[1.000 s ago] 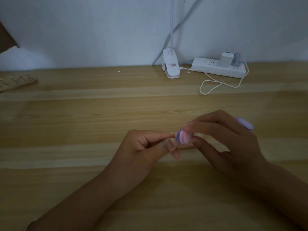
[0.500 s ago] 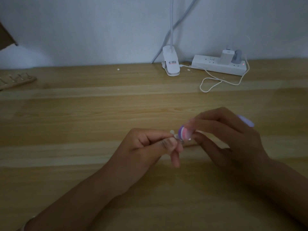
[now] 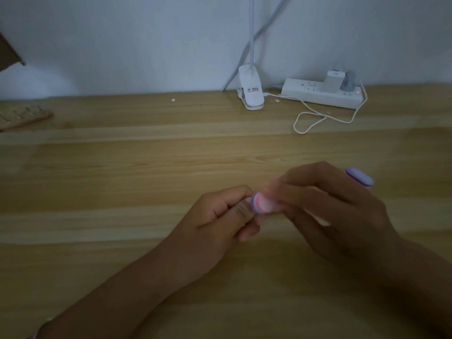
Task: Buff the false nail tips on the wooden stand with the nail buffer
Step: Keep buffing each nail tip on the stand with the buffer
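Note:
My right hand [image 3: 325, 206] grips a purple nail buffer [image 3: 359, 176]; its far end sticks out past my knuckles and its pink-striped near end [image 3: 263, 203] is blurred. That near end lies against the fingertips of my left hand [image 3: 220, 221], whose thumb and forefinger are pinched together. What they pinch is hidden behind the buffer. The wooden stand [image 3: 24, 117] with small clips lies far off at the left edge of the table.
A wooden table [image 3: 146, 167] runs to a white wall. At the back stand a white clip lamp base [image 3: 250, 94] and a white power strip [image 3: 320, 94] with plugs and a looped white cable [image 3: 315, 118]. Small white specks [image 3: 173, 100] lie near the wall.
The buffer's striped end has slid back and forth across my left fingertips. Both hands stay in the same spot. A small pale tip seen between my left fingers half a second ago is now covered.

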The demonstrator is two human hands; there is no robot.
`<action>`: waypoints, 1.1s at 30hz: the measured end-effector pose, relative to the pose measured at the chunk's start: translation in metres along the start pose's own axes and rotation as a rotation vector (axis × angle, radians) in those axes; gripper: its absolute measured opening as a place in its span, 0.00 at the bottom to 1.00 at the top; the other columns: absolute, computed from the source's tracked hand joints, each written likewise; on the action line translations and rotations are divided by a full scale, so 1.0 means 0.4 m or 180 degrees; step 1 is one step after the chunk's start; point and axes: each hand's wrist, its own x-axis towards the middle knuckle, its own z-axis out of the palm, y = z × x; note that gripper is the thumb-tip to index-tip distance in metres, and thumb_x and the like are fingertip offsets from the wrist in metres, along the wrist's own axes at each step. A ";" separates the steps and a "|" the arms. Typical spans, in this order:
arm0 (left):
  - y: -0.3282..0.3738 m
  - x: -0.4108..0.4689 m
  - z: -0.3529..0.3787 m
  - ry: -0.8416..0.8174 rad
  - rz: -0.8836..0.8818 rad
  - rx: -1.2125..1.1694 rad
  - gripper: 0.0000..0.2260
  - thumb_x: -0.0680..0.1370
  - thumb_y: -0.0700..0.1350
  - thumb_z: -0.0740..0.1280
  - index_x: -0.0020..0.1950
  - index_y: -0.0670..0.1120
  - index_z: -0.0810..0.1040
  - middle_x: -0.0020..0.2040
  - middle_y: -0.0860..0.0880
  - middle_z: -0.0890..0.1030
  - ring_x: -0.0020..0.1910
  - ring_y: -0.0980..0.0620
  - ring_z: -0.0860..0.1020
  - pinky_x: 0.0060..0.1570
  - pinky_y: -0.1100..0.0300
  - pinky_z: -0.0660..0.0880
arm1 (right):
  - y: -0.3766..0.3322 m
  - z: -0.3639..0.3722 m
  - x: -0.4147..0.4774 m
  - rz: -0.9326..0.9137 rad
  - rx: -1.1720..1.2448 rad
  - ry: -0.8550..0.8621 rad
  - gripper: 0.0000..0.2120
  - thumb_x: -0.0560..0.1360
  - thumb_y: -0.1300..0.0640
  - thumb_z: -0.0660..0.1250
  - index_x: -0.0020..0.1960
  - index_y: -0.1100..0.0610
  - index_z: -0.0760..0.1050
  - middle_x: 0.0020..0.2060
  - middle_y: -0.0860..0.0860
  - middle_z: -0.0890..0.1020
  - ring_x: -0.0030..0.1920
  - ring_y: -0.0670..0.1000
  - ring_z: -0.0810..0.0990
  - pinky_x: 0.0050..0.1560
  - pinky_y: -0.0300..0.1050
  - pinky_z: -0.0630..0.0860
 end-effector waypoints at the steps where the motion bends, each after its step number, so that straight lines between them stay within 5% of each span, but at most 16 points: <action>1: 0.000 -0.001 -0.001 0.0011 -0.0040 -0.0008 0.12 0.80 0.46 0.58 0.39 0.44 0.73 0.29 0.51 0.68 0.24 0.59 0.61 0.24 0.71 0.60 | 0.004 -0.004 0.003 0.0059 0.0033 0.0034 0.13 0.77 0.66 0.69 0.60 0.56 0.77 0.48 0.52 0.82 0.51 0.44 0.78 0.59 0.26 0.64; 6: 0.001 -0.002 -0.002 -0.0123 -0.0216 -0.0219 0.12 0.79 0.48 0.59 0.37 0.46 0.72 0.29 0.51 0.67 0.24 0.57 0.59 0.23 0.67 0.58 | -0.027 0.013 -0.009 -0.0033 0.0297 0.0003 0.12 0.79 0.65 0.67 0.62 0.56 0.78 0.50 0.52 0.79 0.51 0.47 0.80 0.56 0.36 0.73; 10: -0.006 -0.003 -0.010 -0.0246 -0.0369 -0.0423 0.12 0.80 0.49 0.57 0.40 0.49 0.73 0.31 0.50 0.66 0.23 0.57 0.58 0.23 0.66 0.55 | 0.013 -0.007 -0.002 0.0142 0.0185 0.0014 0.13 0.77 0.67 0.70 0.60 0.58 0.77 0.49 0.50 0.79 0.50 0.46 0.79 0.58 0.30 0.69; 15: -0.014 -0.002 -0.013 -0.0212 -0.0477 -0.0539 0.14 0.79 0.50 0.60 0.40 0.42 0.72 0.30 0.49 0.66 0.22 0.58 0.60 0.23 0.64 0.53 | -0.025 0.029 -0.018 -0.0040 0.0542 -0.0041 0.12 0.81 0.64 0.66 0.63 0.55 0.78 0.54 0.48 0.78 0.56 0.46 0.79 0.58 0.38 0.73; 19: -0.009 -0.001 -0.019 -0.0250 -0.0518 -0.0743 0.12 0.80 0.49 0.57 0.38 0.49 0.73 0.30 0.50 0.65 0.21 0.58 0.58 0.22 0.66 0.53 | 0.005 0.010 0.002 0.0042 0.0102 0.0073 0.11 0.79 0.65 0.65 0.59 0.57 0.77 0.48 0.51 0.80 0.52 0.41 0.77 0.60 0.25 0.63; 23: -0.006 -0.003 -0.019 -0.0299 -0.0588 -0.0877 0.12 0.80 0.49 0.59 0.39 0.49 0.74 0.29 0.51 0.65 0.21 0.58 0.58 0.21 0.67 0.54 | -0.025 0.020 -0.010 0.0001 0.0455 0.0041 0.10 0.81 0.64 0.65 0.61 0.56 0.76 0.50 0.52 0.80 0.53 0.45 0.78 0.58 0.34 0.71; 33: -0.001 -0.004 -0.028 -0.0400 -0.0614 -0.1076 0.12 0.80 0.48 0.58 0.39 0.48 0.74 0.29 0.50 0.65 0.20 0.59 0.58 0.20 0.64 0.52 | -0.003 0.016 -0.014 0.0098 0.0289 0.0063 0.11 0.80 0.65 0.66 0.59 0.53 0.75 0.49 0.52 0.80 0.53 0.41 0.77 0.61 0.29 0.67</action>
